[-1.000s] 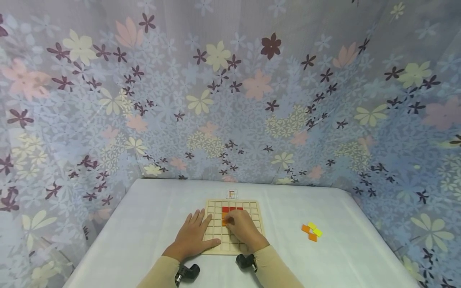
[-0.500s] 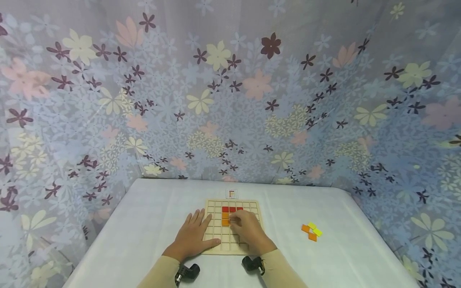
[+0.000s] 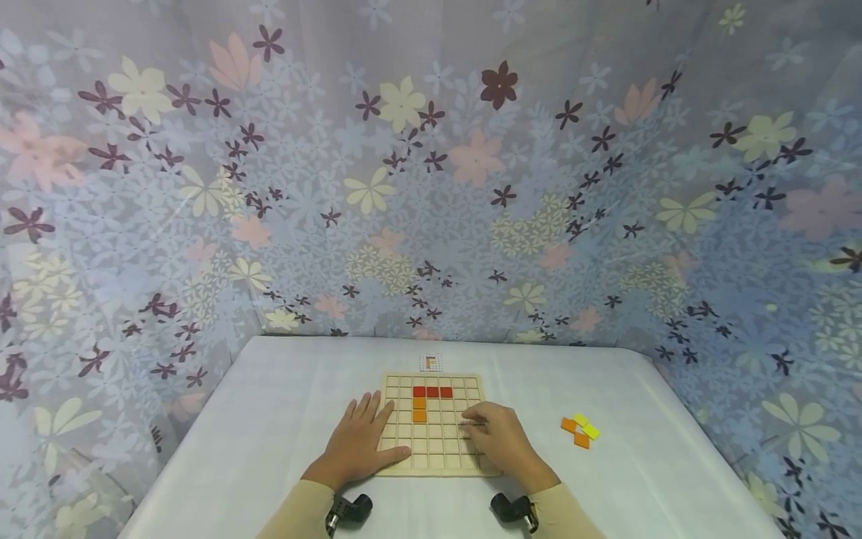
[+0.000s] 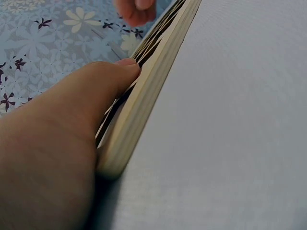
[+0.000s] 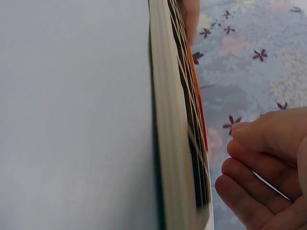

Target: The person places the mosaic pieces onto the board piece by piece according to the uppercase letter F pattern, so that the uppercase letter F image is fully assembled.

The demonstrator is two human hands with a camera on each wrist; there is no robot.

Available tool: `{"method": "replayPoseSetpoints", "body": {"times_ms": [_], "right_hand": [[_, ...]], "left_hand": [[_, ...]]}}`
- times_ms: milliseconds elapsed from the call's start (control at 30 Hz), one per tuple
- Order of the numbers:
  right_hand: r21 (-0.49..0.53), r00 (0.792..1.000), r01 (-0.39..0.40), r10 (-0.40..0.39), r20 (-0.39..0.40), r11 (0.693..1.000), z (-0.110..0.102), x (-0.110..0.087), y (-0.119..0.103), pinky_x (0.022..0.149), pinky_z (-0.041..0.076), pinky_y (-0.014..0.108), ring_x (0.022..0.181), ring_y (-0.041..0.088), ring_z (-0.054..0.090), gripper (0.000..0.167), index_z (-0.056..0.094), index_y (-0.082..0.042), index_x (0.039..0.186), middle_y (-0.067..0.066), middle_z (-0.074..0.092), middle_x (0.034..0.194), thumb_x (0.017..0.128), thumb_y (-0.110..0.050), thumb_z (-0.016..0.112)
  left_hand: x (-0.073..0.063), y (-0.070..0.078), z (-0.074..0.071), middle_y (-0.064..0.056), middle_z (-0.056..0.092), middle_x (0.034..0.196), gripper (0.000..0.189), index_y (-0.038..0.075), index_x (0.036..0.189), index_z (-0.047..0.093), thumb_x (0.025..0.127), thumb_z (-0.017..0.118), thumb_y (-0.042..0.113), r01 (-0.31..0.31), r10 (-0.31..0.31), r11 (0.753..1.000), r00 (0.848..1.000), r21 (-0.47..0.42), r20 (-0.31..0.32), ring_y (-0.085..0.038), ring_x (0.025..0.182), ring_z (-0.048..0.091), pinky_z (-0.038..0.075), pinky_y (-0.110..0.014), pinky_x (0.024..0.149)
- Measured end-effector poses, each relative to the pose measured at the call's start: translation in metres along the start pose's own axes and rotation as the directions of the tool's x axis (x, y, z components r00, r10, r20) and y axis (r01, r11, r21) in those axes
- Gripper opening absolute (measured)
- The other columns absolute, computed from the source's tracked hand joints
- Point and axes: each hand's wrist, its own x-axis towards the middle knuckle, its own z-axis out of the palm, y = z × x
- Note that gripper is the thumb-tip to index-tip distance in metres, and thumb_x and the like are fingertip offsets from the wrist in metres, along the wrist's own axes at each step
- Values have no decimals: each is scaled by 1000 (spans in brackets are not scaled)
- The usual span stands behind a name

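Note:
A wooden grid board (image 3: 438,449) lies on the white table. Three red tiles (image 3: 432,392) form a row in it, and two orange tiles (image 3: 420,409) run down below the leftmost red one. My left hand (image 3: 357,438) rests spread on the board's left side; in the left wrist view its thumb (image 4: 115,74) lies over the board's near edge. Over the board's right side is my right hand (image 3: 501,438), fingers loosely bent. The right wrist view shows those fingers (image 5: 254,167) holding nothing, above the board's level.
Two orange and two yellow tiles (image 3: 581,430) lie loose on the table (image 3: 646,464) to the right of the board. A small card with a printed coloured grid (image 3: 431,363) sits just behind the board. A flowered curtain (image 3: 431,224) hangs behind the table.
My right hand has moved off the orange tiles to the right side of the board, uncovering them. My left hand stays where it was. The head view has shifted slightly.

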Motion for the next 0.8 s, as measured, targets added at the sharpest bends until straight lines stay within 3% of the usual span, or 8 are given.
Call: {"method": "replayPoseSetpoints", "body": {"times_ms": [233,500,633,800], "right_hand": [[-43,989,-112,107,-104,993,-23,-18,20,84,60,37,98,20,73,17,79,-6,104,1,75,105,89,1,82],[-71,945,-289,273,-177,955,-55,-39,45,85,60,43,99,26,72,19,78,-5,110,7,74,109,92,-5,82],[-80,934,-312,290,-208,947,-77,-54,54,87,60,46,102,33,72,20,76,-1,113,14,74,111,93,-4,79],[-108,935,-303,274,-223,947,-99,-71,68,83,61,41,99,35,73,23,74,4,115,18,74,113,94,-2,79]], "left_hand": [[-1,1,-1,-25,28,167,102,6,162,43,92,53,81,-1,1,1000,1000,-8,-1,-43,154,23,14,-59,123],[-1,2,-1,-26,29,166,102,5,161,44,93,53,81,-7,7,1000,1000,-14,-7,-44,154,24,16,-60,123],[-1,3,-3,-26,29,166,102,5,161,44,93,51,81,-5,5,1000,1000,-18,-2,-44,154,23,15,-60,123],[-1,2,-1,-26,29,166,101,6,161,44,93,53,81,-3,3,1000,1000,-5,-8,-43,154,24,16,-59,123]]}}
